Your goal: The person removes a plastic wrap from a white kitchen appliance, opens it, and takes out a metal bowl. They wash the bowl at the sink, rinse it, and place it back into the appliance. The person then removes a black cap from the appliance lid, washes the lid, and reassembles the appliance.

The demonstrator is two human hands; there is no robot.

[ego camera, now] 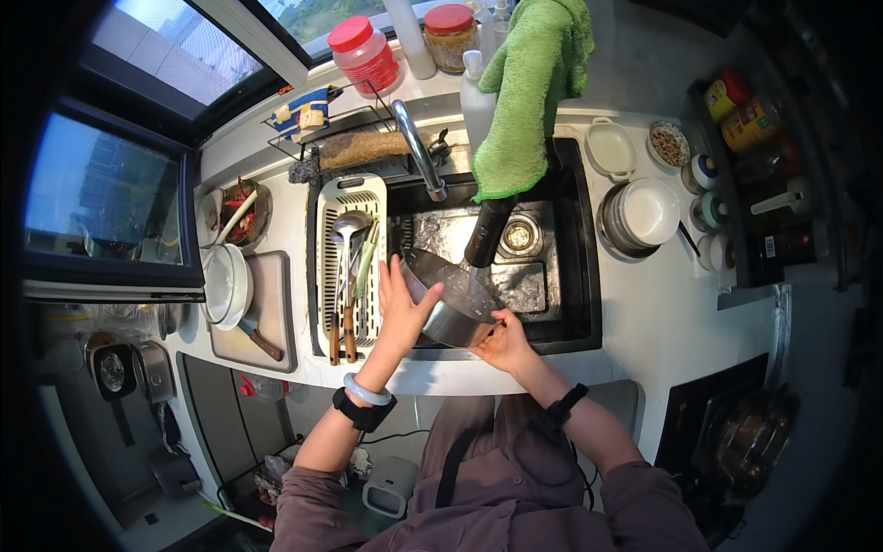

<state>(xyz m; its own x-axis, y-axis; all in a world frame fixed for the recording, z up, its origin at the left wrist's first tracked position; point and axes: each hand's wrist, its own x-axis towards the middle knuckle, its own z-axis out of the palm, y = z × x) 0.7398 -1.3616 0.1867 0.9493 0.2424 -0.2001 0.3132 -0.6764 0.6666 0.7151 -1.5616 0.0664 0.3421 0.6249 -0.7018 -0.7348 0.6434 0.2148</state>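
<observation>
A round stainless steel basin [452, 326] is tilted over the near edge of the black sink [590, 303]. Water runs into it from a black pull-out faucet head [487, 232]. My right hand [506, 343] grips the basin's right side, with the fingers partly hidden under it. Against the basin's left wall lies my left hand [405, 301], its fingers spread and thumb at the rim. A green towel [530, 103] hangs over the faucet above the sink. Left of the basin, a white draining basket [331, 207] holds a steel ladle [352, 221], wooden-handled utensils and green onion.
To the left, a knife [261, 341] lies on a cutting board [276, 297] beside white bowls [231, 283]. A chrome tap [417, 148] arches over the sink's back edge. Stacked bowls [648, 210] and a white dish [610, 148] stand to the right. Jars [364, 58] line the windowsill.
</observation>
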